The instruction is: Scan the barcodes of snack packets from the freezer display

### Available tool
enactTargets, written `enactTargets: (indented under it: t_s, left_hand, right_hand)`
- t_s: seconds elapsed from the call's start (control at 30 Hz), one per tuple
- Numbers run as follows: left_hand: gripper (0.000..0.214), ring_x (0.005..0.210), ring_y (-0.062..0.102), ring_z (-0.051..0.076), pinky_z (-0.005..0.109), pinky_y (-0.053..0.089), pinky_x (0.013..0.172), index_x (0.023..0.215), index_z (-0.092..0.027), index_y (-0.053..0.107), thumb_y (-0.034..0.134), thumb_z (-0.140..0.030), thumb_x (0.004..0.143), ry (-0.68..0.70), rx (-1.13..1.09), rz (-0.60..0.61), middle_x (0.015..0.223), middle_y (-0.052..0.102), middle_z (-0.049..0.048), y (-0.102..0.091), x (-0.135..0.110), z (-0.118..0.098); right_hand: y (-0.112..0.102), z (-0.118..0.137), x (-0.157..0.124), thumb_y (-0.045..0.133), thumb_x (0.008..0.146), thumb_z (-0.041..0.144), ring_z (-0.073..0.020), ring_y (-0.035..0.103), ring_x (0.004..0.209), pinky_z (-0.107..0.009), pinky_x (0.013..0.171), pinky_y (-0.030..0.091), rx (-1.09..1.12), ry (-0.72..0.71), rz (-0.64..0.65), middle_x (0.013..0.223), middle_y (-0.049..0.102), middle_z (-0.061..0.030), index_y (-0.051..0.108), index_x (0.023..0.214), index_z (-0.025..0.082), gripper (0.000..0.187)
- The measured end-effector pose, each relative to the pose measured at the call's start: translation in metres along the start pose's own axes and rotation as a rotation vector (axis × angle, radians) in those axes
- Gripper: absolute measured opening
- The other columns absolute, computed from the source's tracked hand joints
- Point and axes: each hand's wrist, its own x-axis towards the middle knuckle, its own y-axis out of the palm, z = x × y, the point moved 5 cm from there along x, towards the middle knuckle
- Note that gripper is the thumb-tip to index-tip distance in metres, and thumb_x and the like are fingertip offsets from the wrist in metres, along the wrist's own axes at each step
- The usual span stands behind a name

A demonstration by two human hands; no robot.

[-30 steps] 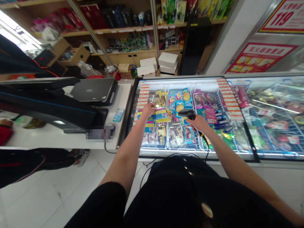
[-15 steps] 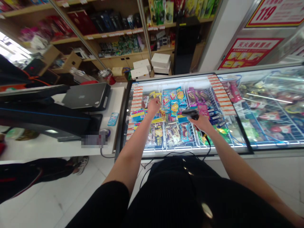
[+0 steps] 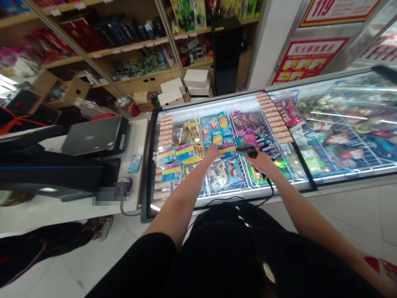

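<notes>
My right hand (image 3: 262, 161) is wrapped round a black handheld barcode scanner (image 3: 247, 150), its head pointing left and its cord trailing down towards my body. My left hand (image 3: 212, 152) is closed at the left edge of a blue-and-yellow snack packet (image 3: 228, 150), just left of the scanner; its fingertips are hard to make out. More packets of the same look (image 3: 185, 152) lie on the glass to the left of my left forearm. Under them is a lit chest freezer (image 3: 149, 165) with wire baskets of bagged ice pops and other wrapped goods.
On the left a white counter (image 3: 139, 140) carries a closed dark laptop-like device (image 3: 93, 134), a blue phone (image 3: 135, 163) and a black monitor stand. A person's leg and shoe (image 3: 104, 227) show below it. White boxes (image 3: 197, 78) stand behind the freezer, before stocked shelves.
My left hand has moved right, from above the left-hand packets to the packet beside the scanner. The scanner stays in my right hand. The whole view has shifted somewhat.
</notes>
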Motion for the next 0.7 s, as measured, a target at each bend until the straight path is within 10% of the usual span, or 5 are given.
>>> enactTargets:
  t_s: [0.4, 0.7]
  left_hand:
    - [0.088, 0.117, 0.06, 0.033, 0.034, 0.047, 0.09, 0.124, -0.017, 0.044, 0.092, -0.035, 0.052, -0.09, -0.173, -0.097, 0.136, 0.05, 0.024, 0.024, -0.002, -0.003]
    - [0.031, 0.073, 0.067, 0.016, 0.027, 0.053, 0.071, 0.109, -0.017, 0.056, 0.069, -0.015, 0.081, -0.186, -0.467, -0.006, 0.09, 0.068, 0.0044, 0.004, -0.002, -0.007]
  right_hand:
    - [-0.005, -0.014, 0.004, 0.064, 0.085, 0.04, -0.0163, 0.061, 0.044, -0.024, 0.048, 0.045, 0.006, -0.008, 0.01, 0.055, 0.064, -0.0031, 0.063, 0.089, 0.015, 0.026]
    - [-0.001, -0.014, 0.008, 0.063, 0.085, 0.041, -0.0175, 0.063, 0.046, -0.025, 0.05, 0.046, -0.012, -0.007, 0.025, 0.054, 0.063, -0.0034, 0.061, 0.077, 0.017, 0.026]
